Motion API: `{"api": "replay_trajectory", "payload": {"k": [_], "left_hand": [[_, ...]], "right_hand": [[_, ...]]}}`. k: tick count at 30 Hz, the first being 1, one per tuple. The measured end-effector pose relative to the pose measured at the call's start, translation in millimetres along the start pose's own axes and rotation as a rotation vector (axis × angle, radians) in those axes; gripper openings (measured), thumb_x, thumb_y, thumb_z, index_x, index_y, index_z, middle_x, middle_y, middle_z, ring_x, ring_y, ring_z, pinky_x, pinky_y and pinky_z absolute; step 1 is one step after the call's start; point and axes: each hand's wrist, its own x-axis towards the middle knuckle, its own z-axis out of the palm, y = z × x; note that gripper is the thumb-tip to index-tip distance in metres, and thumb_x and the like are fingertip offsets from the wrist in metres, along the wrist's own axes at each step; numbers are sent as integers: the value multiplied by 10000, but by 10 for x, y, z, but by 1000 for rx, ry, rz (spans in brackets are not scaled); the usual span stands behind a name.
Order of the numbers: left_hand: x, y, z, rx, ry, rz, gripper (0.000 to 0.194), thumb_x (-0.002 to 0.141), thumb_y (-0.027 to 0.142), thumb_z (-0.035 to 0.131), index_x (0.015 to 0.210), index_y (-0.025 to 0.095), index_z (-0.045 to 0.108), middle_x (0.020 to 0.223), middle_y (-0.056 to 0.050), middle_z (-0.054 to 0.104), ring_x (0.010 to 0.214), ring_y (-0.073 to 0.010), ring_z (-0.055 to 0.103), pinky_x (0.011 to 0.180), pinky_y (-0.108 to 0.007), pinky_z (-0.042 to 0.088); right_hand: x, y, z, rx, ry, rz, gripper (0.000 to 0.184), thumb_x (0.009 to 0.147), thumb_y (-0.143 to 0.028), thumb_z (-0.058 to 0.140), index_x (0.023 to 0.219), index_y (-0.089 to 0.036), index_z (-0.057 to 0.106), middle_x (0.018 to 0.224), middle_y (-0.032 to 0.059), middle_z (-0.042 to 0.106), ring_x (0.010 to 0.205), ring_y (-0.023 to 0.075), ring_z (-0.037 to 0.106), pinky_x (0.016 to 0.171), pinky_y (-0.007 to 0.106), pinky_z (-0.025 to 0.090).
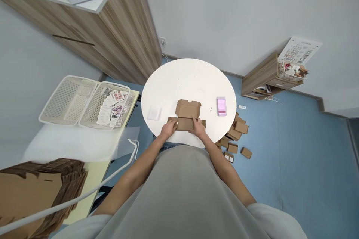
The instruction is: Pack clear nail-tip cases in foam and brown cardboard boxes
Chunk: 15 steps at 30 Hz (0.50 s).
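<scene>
A partly folded brown cardboard box (pixel 188 109) lies on the round white table (pixel 185 73), its lid panel laid back away from me. My left hand (pixel 168 129) has its fingers closed on the box's left side flap. At the right side of the box, my right hand (pixel 198 128) grips the cardboard with the thumb on top of the panel. Small flaps stick out past both hands. To the left lies what looks like a clear plastic sleeve (pixel 154 112). A pink pack (pixel 221 106), blurred out, rests to the right.
Several small cardboard boxes (pixel 240 127) lie on the blue floor right of the table. On the left side table, a white basket (pixel 126 95) holds printed cards beside another basket (pixel 67 101). Flat cardboard blanks (pixel 30 190) are stacked nearer me, behind a white curved tube (pixel 92 192).
</scene>
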Motion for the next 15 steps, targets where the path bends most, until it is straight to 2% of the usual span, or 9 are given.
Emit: {"api": "replay_trajectory", "payload": {"k": [3, 5, 6, 9, 11, 15], "left_hand": [[-53, -103, 22, -115, 166, 40, 461, 1013, 230, 601, 1474, 221, 627, 1292, -126, 686, 1183, -291, 703, 1037, -372, 564], [-75, -177, 24, -143, 279, -29, 434, 1036, 257, 595, 1463, 174, 603, 1314, -144, 664, 1196, -284, 688, 1017, -357, 574], [-78, -206, 20, -133, 298, -94, 414, 1033, 268, 610, 1431, 153, 607, 1321, -162, 658, 1208, -297, 683, 1009, -369, 579], [-65, -229, -2, -82, 237, -250, 280, 989, 276, 673, 1230, 133, 676, 1297, -207, 684, 1193, -352, 700, 1004, -442, 585], [-56, -188, -6, -76, 197, -242, 193, 982, 270, 669, 1129, 147, 695, 1260, -197, 722, 1145, -344, 728, 1011, -450, 578], [-54, -4, 30, -99, 128, -206, 200, 984, 287, 660, 1159, 190, 672, 1158, -132, 790, 1101, -303, 746, 968, -388, 560]], "right_hand": [[-8, 8, 14, 2, 8, -7, 1179, 829, -374, 912, 1757, -343, 185, 1761, 205, 246, 1368, 365, 609, 1005, 445, 601], [-7, 8, 15, 9, 9, -10, 1174, 826, -384, 918, 1753, -340, 199, 1750, 212, 258, 1368, 367, 606, 1009, 452, 597], [-5, 6, 13, 13, 9, -9, 1171, 824, -392, 920, 1750, -341, 206, 1746, 214, 263, 1357, 365, 613, 1015, 457, 594], [-1, 0, 10, 24, 9, -3, 1168, 817, -401, 921, 1745, -342, 214, 1743, 215, 265, 1320, 356, 639, 1033, 473, 584], [-3, -1, 14, 29, 17, -2, 1169, 811, -395, 923, 1743, -342, 219, 1742, 211, 268, 1338, 362, 629, 1038, 475, 582], [-11, -2, 38, 35, 30, -5, 1176, 802, -376, 931, 1743, -331, 228, 1752, 208, 259, 1381, 382, 597, 1035, 465, 585]]}}
